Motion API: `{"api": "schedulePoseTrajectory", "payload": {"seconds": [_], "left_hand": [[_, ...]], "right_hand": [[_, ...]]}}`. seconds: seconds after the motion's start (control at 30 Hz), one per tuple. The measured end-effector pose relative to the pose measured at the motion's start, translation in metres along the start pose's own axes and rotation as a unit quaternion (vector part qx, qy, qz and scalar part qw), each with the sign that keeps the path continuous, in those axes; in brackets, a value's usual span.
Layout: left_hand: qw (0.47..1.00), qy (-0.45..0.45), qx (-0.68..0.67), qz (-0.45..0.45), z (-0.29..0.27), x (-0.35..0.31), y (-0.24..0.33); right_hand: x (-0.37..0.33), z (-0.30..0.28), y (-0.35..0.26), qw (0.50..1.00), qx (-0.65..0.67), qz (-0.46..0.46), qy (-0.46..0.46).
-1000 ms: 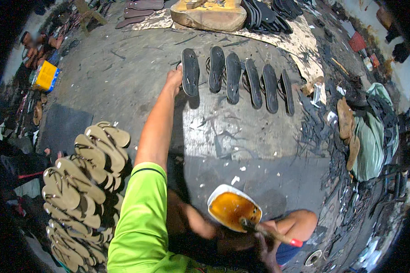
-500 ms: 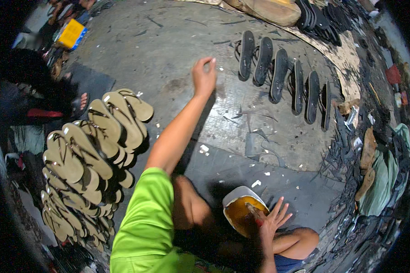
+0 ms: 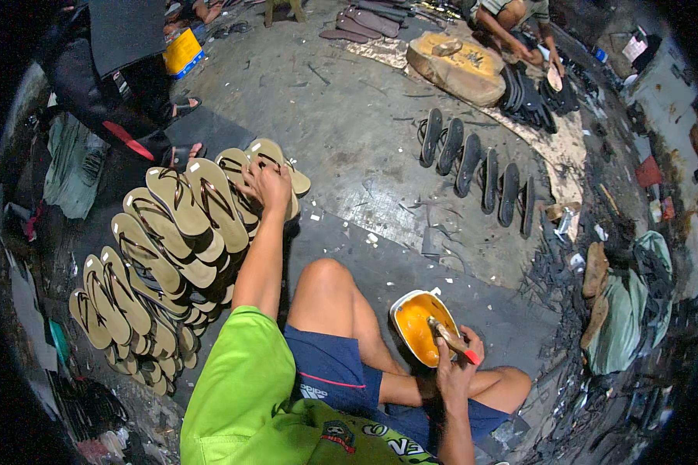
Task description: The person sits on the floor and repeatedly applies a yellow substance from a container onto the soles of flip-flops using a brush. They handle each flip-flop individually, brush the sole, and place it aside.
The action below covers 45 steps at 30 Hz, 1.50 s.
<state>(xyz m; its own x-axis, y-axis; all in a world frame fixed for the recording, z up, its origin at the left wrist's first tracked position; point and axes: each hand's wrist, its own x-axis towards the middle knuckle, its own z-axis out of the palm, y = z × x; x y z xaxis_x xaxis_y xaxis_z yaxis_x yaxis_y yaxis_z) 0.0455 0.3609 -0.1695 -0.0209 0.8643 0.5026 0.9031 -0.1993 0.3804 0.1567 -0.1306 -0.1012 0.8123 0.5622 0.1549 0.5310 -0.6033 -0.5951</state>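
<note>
Tan flip-flops [image 3: 225, 205] are heaped at left, the end one [image 3: 274, 154] touched from above by the bent fingers of the left hand [image 3: 269, 186]; whether it is gripped cannot be told, and its long axis is slanted from upper left to lower right. Farther right, a brush [image 3: 446, 332] is held in the right hand's [image 3: 459, 366] fingers, its head pointed up-left into an orange-filled container [image 3: 396, 316].

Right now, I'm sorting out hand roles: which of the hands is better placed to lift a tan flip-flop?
Probably the left. The left hand is over the far end of the tan flip-flops, apparently touching one; the right hand is well away, at the brush in the white-rimmed container.
</note>
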Motion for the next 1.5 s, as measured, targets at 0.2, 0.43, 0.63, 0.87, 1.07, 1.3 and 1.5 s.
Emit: {"api": "schedulePoseTrajectory", "payload": {"seconds": [0.2, 0.43, 0.63, 0.87, 1.07, 1.3, 1.5], "left_hand": [[0.881, -0.156, -0.446, -0.033, -0.149, -0.038, 0.041], [0.831, -0.347, -0.431, 0.059, -0.259, -0.138, -0.017], [0.818, -0.408, -0.272, 0.302, -0.234, -0.21, -0.049], [0.678, -0.434, -0.161, 0.571, -0.232, -0.184, -0.035], [0.66, -0.412, -0.17, 0.604, -0.225, -0.179, -0.037], [0.595, -0.42, -0.128, 0.673, -0.219, -0.178, -0.017], [0.593, -0.614, -0.416, 0.312, -0.22, -0.18, -0.001]], "right_hand": [[-0.031, 0.019, 0.036, 0.992, -0.072, 0.035, -0.094], [-0.032, 0.004, 0.002, 0.997, 0.023, 0.054, -0.059], [-0.028, -0.003, 0.003, 0.99, 0.029, 0.1, -0.091], [-0.027, -0.012, -0.01, 0.958, -0.049, 0.184, -0.214], [0.001, -0.077, -0.016, 0.753, 0.637, 0.164, 0.001], [0.041, -0.173, -0.063, 0.661, 0.747, 0.059, 0.022], [0.049, -0.191, -0.085, 0.699, 0.714, 0.011, 0.041]]}}
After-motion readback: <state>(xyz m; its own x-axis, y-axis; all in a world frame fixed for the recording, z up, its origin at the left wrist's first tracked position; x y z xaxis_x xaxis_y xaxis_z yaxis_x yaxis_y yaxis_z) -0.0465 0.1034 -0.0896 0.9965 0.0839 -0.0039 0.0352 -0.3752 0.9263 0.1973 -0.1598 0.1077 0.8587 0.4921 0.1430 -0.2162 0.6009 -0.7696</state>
